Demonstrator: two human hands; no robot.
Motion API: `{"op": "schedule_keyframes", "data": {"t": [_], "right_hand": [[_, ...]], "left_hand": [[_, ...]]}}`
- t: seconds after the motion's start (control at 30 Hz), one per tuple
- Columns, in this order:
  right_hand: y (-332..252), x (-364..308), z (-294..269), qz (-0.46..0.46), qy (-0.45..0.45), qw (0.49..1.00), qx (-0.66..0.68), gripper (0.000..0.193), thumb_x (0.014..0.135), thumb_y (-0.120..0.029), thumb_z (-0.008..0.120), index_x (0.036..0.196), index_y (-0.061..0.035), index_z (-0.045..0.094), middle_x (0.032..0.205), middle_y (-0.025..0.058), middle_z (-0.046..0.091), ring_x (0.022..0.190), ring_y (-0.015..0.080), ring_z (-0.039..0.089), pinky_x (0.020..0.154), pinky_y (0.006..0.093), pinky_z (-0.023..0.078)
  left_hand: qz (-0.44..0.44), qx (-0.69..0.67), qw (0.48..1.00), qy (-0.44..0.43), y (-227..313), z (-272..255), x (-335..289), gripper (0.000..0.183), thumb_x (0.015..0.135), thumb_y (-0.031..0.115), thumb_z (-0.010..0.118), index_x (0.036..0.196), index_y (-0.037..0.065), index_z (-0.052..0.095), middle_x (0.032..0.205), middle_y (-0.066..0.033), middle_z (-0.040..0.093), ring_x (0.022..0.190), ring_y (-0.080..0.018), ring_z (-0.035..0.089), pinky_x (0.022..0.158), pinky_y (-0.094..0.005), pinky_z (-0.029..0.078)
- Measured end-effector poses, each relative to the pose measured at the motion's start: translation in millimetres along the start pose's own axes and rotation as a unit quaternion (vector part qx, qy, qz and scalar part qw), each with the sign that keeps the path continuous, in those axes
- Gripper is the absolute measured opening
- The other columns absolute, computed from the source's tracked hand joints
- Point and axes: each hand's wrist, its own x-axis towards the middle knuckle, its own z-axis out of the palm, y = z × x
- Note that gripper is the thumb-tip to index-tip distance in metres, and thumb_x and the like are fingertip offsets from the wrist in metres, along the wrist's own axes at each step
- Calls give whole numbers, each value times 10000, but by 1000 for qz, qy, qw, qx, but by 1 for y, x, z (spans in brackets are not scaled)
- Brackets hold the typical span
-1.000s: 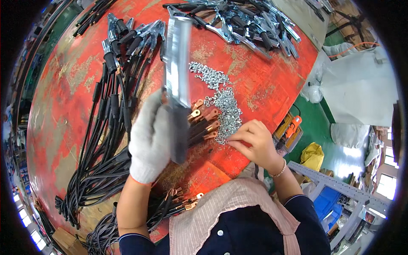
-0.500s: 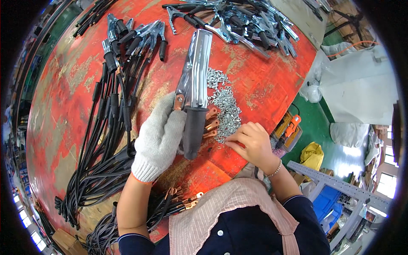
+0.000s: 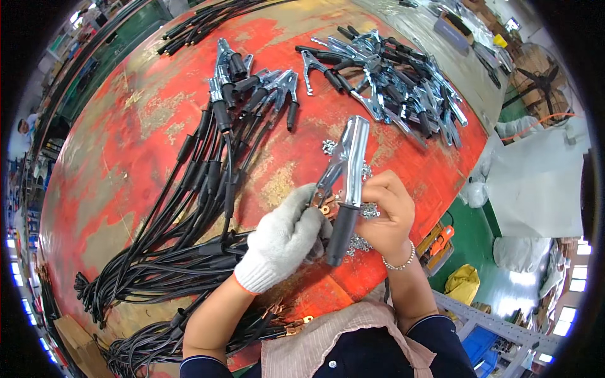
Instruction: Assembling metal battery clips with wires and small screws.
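Observation:
My left hand (image 3: 280,236), in a white knitted glove, is closed around the lower end of a metal spring clamp (image 3: 355,164) with a black handle sleeve (image 3: 343,234). The clamp stands jaws away from me. A copper piece (image 3: 318,199) shows at the clamp's pivot side, beside the gloved fingertips. My bare right hand (image 3: 389,211) is just right of the clamp, its fingers curled in toward it. The clamp partly covers those fingertips, and whatever they pinch is hidden. Small silvery nuts (image 3: 360,244) lie on the table beneath and around the right hand.
Several clamps with black cables (image 3: 189,201) attached lie to the left. A heap of loose clamps (image 3: 403,88) is at the far right of the red table (image 3: 151,126). Cable ends with copper lugs (image 3: 296,326) are near my apron. An orange tool (image 3: 442,239) sits beyond the right edge.
My left hand and the clamp have shifted right and a little lower in the picture. My right hand has risen from the nuts to the clamp's right side. The whole view has also shifted.

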Motion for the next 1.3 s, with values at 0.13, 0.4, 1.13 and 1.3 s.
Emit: {"op": "schedule_keyframes", "data": {"t": [0.13, 0.4, 1.13, 1.3], "right_hand": [[1, 10, 13, -42, -6, 998, -54, 262, 611, -37, 845, 846, -84, 739, 801, 60, 584, 681, 187, 564, 583, 298, 447], [-7, 15, 18, -59, -16, 996, -60, 258, 595, -29, 836, 825, -94, 738, 776, 58, 569, 669, 206, 554, 570, 314, 437], [2, 8, 18, -92, 6, 994, -59, 229, 672, -144, 803, 893, -145, 744, 745, 41, 531, 619, 226, 525, 531, 343, 411], [-4, 10, 21, -72, 17, 994, -79, 173, 698, -161, 805, 792, -71, 691, 719, 52, 516, 607, 232, 511, 518, 358, 399]], "left_hand": [[4, -17, 1000, -11, 1, -2, 1, 343, 976, 132, 460, 1294, 8, 490, 763, -69, 644, 592, -125, 615, 571, -281, 508], [-37, 16, 999, -11, 2, -3, 0, 342, 975, 86, 455, 1303, -8, 475, 935, -32, 584, 802, -75, 521, 726, -242, 464], [9, 21, 1000, 5, -1, -1, 1, 352, 968, 106, 483, 1289, -38, 478, 812, -93, 639, 680, -120, 612, 604, -274, 496], [31, 4, 999, 12, -6, 1, 1, 341, 971, 106, 476, 1290, -13, 487, 785, -77, 630, 636, -105, 595, 571, -265, 489]]}}
